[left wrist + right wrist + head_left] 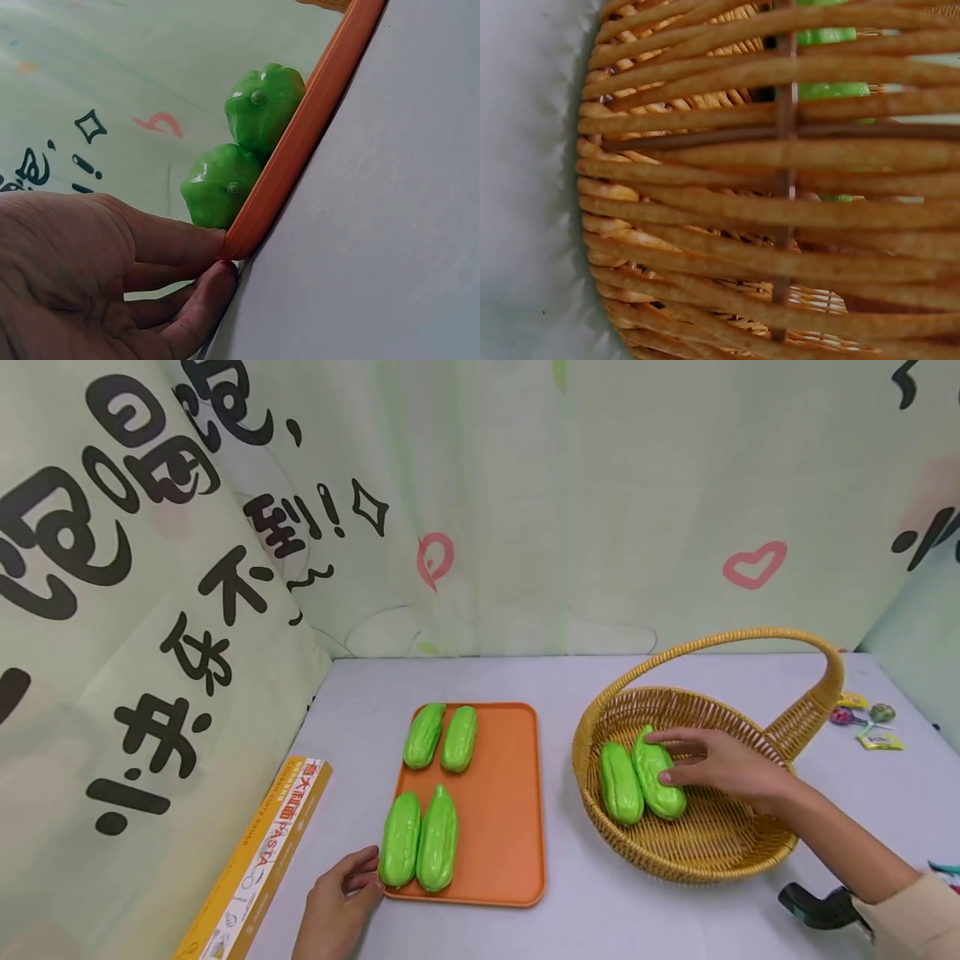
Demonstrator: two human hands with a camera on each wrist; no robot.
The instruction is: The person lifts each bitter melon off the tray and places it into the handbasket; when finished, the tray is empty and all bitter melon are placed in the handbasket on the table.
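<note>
hands first, from my remote post: right hand (708, 764) in the wicker basket (693, 870), left hand (341, 902) at the orange tray (501, 814). an uneven release could roll the green gourd (656, 777) against its neighbour (622, 783); a tug on the tray could slide its four gourds (400, 839) (they look slick to me). right thumb and fingers, half spread, pinch that gourd inside the basket; left fingertips, nearly together, pinch the tray's near-left corner.

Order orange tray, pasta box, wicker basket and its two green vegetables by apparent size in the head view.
1. Wicker basket
2. Orange tray
3. Pasta box, cut off
4. Left green vegetable, right green vegetable: too alike to rank
</note>
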